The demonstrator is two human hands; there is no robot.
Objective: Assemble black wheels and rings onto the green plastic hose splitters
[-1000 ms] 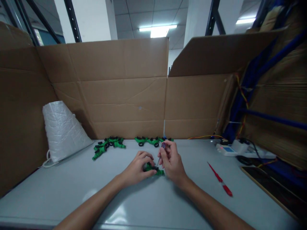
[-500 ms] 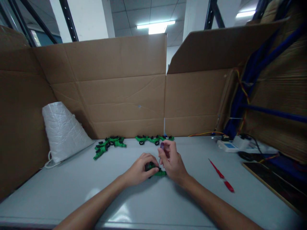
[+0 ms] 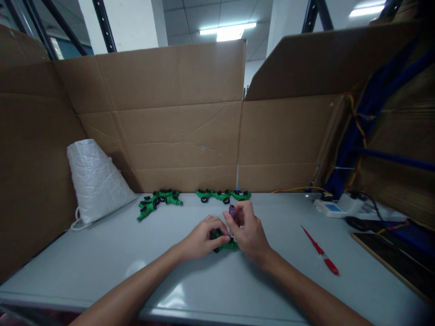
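Near the middle of the table, my left hand (image 3: 207, 237) is closed around a green toy vehicle (image 3: 230, 245) with black parts, whose front end sticks out to the right. My right hand (image 3: 247, 228) pinches a small tool with a purple handle (image 3: 231, 210), held upright over the toy; its lower end is hidden by my fingers. Behind my hands, a row of green toy vehicles (image 3: 222, 196) stands by the cardboard. Further left lies a cluster of green toy pieces (image 3: 159, 200).
A red screwdriver (image 3: 319, 250) lies on the table (image 3: 278, 280) to the right. A white foam bag (image 3: 98, 181) leans at the left. Cardboard walls (image 3: 176, 127) enclose the back and sides. A power strip (image 3: 335, 207), cables and a dark board (image 3: 390, 258) are at the right.
The whole view has shifted, with the scene slightly further right. Both hands keep their hold on the toy and the purple-handled tool.
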